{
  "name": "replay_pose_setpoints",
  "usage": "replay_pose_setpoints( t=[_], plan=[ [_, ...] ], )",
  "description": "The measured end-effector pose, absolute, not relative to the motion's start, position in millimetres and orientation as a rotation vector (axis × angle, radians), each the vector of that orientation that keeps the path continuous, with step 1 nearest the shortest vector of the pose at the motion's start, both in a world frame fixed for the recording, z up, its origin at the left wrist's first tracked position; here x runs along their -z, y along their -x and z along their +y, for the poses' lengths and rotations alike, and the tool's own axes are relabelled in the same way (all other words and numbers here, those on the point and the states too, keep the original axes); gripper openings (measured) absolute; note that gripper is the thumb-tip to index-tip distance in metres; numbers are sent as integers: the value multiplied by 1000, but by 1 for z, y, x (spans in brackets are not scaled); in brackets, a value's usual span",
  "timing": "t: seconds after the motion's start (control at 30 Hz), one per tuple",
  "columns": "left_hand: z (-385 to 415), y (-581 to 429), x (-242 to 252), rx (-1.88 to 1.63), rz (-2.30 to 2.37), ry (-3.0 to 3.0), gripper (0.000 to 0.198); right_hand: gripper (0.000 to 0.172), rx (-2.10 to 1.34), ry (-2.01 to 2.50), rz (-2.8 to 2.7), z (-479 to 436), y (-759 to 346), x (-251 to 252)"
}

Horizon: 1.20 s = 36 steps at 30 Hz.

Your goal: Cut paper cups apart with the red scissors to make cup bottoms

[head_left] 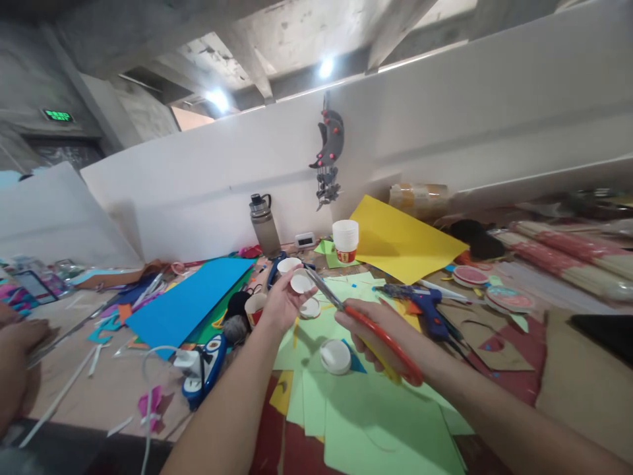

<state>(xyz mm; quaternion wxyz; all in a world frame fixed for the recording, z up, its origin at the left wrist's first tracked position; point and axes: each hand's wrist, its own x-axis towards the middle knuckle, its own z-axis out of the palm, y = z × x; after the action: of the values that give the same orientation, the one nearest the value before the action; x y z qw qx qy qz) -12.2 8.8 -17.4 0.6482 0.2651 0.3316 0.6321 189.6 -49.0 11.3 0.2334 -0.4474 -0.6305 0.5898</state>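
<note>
My left hand [281,302] holds a small white round paper cup piece [302,281] between thumb and fingers. Scissors [383,336] with red and yellow handles are gripped in my right hand [368,320], their blades reaching up to the right edge of the piece. Whether the blades touch it I cannot tell. Another white cup [289,266] stands just behind my left fingers, and a white ring-like piece [310,308] lies below them. On the light green paper sheets [390,429] under my hands rests a white round cup piece [335,356].
A cup stack [345,237], a grey bottle [264,227] and yellow paper [405,241] stand or lie behind. At right lies a blue glue gun [428,307]; at left, blue paper [192,300] and a blue-white power strip [208,369]. Another person's hand [22,336] shows far left.
</note>
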Motion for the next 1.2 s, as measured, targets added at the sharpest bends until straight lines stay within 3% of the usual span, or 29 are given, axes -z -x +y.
replay_pose_setpoints(
  t=[1.2],
  plan=[
    [1,2,17,-1445,759,-969,29,39,-1554,1341,-1805,-58,-187,-17]
  ],
)
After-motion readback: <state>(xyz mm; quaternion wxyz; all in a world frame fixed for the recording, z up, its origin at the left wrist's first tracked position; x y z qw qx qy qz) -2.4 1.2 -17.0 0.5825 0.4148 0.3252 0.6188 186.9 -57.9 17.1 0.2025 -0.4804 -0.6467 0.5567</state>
